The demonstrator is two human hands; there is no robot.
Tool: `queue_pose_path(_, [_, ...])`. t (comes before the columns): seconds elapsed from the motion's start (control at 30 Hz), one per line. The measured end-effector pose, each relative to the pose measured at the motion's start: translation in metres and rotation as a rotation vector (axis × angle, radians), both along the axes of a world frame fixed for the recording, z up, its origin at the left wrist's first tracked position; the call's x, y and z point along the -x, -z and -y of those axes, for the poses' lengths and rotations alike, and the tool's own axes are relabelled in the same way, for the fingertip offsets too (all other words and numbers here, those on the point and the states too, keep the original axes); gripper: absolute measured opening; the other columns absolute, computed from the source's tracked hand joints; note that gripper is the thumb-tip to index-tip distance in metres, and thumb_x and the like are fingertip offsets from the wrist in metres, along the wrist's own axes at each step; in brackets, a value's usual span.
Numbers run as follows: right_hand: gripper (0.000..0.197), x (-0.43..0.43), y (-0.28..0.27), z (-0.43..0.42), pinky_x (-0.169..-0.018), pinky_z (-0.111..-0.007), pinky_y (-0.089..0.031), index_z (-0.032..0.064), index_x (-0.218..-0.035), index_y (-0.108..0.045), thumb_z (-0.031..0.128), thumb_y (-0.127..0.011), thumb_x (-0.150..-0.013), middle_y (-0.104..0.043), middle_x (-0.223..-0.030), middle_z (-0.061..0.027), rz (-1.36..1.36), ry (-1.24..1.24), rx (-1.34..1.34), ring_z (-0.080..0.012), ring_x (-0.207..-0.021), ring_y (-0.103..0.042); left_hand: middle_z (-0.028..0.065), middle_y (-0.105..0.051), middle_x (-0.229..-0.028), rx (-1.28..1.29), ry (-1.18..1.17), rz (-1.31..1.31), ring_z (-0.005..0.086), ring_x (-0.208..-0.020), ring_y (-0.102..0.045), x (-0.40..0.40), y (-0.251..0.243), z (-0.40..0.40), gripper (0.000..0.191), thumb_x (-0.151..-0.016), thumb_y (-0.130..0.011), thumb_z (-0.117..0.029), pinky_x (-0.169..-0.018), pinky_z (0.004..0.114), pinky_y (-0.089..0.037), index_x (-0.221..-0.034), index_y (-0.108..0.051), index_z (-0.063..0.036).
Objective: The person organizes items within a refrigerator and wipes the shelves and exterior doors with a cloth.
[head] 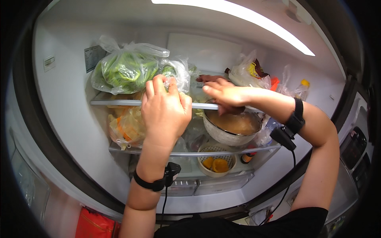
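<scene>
My right hand [227, 94] lies over a brown cloth [230, 109] on the upper glass shelf of an open refrigerator. Part of the cloth shows beyond my fingers and part drapes over the shelf's front trim [205, 106]. On the left, my left hand [166, 102] has its fingers curled on a small clear plastic bag [181, 73] of greens; its fingertips are partly hidden. Beside that sits a larger knotted plastic bag [126, 71] full of green vegetables. Below my right hand, a white textured bowl [227, 137] of brownish liquid stands uncovered on the middle shelf.
Plastic-wrapped packages [248, 71] and a yellow-capped bottle [303, 86] stand at the upper right. A bag with orange contents [126, 126] occupies the middle shelf's left. Lower down are a patterned bowl [232, 166] with orange pieces and clear drawers [223, 184]. Cables hang from both wrist straps.
</scene>
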State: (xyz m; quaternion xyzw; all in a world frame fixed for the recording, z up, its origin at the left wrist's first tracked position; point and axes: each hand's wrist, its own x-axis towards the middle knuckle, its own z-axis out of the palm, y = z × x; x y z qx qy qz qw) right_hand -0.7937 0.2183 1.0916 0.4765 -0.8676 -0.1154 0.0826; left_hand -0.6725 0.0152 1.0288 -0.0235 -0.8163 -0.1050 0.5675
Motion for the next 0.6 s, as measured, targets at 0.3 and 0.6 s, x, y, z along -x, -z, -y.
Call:
queue_pose_path(0.3, [0.059,-0.079,-0.008,0.000,-0.112,-0.043,-0.028,0.0025,-0.140,-0.039,0.045,-0.032,-0.101,-0.039,-0.139,-0.0241,0.288,0.003,0.347,-0.0392,-0.133,-0.034,0.0233,-0.045,-0.137,-0.010,0.081,-0.290,0.0415,-0.129,-0.040,-0.013,-0.010,0.019,0.043,-0.087,-0.058,-0.019,-0.106,0.050,-0.033,-0.130,-0.057,-0.0131])
queue_pose_path(0.6, [0.061,-0.045,-0.027,-0.041,-0.105,-0.039,-0.036,0.0077,-0.142,-0.041,0.052,-0.033,-0.100,-0.047,-0.138,-0.0194,0.319,-0.029,0.541,-0.0301,-0.127,-0.045,0.0282,-0.017,-0.150,-0.200,-0.222,-0.343,0.0462,-0.138,-0.023,-0.009,-0.006,0.045,0.066,-0.087,-0.065,-0.029,-0.107,0.057,-0.028,-0.145,-0.037,-0.0150])
